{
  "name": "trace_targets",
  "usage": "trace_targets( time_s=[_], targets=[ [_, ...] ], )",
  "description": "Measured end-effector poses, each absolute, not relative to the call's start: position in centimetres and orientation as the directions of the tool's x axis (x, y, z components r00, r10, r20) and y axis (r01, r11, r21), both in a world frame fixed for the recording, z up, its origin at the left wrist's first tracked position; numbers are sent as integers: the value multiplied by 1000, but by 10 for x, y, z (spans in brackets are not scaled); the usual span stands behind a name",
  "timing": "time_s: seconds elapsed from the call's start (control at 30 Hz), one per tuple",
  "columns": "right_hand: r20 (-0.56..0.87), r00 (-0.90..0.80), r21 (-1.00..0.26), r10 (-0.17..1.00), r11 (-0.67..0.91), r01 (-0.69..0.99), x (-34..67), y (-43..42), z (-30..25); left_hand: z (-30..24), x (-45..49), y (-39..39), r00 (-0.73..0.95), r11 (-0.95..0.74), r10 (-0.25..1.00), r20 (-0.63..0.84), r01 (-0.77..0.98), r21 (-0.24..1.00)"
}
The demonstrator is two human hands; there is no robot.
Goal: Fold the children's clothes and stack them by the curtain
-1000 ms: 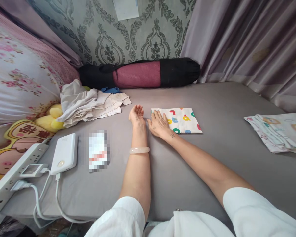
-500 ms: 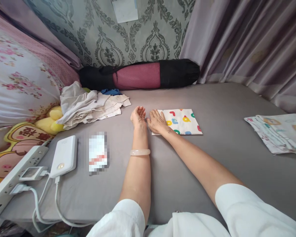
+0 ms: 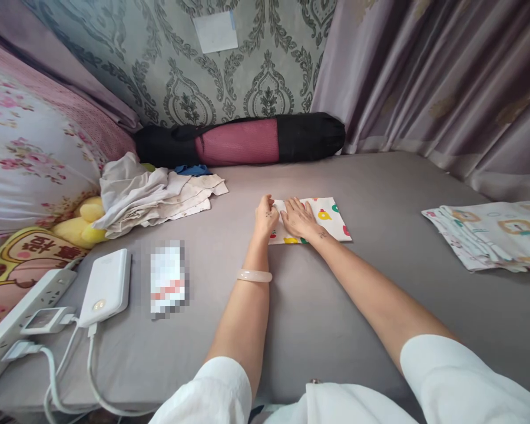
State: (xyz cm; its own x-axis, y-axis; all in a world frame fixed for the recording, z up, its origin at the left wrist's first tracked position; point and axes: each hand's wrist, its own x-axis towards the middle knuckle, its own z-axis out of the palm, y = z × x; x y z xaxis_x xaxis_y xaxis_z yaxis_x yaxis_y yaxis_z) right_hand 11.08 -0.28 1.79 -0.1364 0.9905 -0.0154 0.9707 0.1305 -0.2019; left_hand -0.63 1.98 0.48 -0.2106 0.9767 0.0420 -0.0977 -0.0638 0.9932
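A folded white cloth printed with bright shapes lies flat on the grey bed sheet. My right hand rests palm down on its middle, fingers stretched out and slightly spread. At the cloth's left edge is my left hand, turned on its side with curled fingers. Whether those fingers grip anything is hidden from this angle. A pale bangle circles my left forearm.
To the right lies a stack of folded printed cloths. Crumpled light cloths lie to the left, near a power bank and a power strip with cables. A long black-and-pink bag lies along the wall.
My left hand has moved right onto the cloth's left edge, and its fingers have curled. My right hand has slid right towards the cloth's middle. The camera view has shifted slightly.
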Motion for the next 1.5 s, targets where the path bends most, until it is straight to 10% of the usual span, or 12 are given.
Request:
trace_targets(
  time_s=[0.43,0.83,1.5],
  targets=[
    [-1,-155,-305,988,148,941,125,0,12,-4,-1,16,96,-231,963,253,774,589],
    [34,-73,-223,997,78,972,158,-9,1,-6,19,3,217,-244,969,118,918,313],
    [86,58,-218,995,-38,975,186,-9,-3,-2,17,0,211,-224,975,75,934,279]
  ],
)
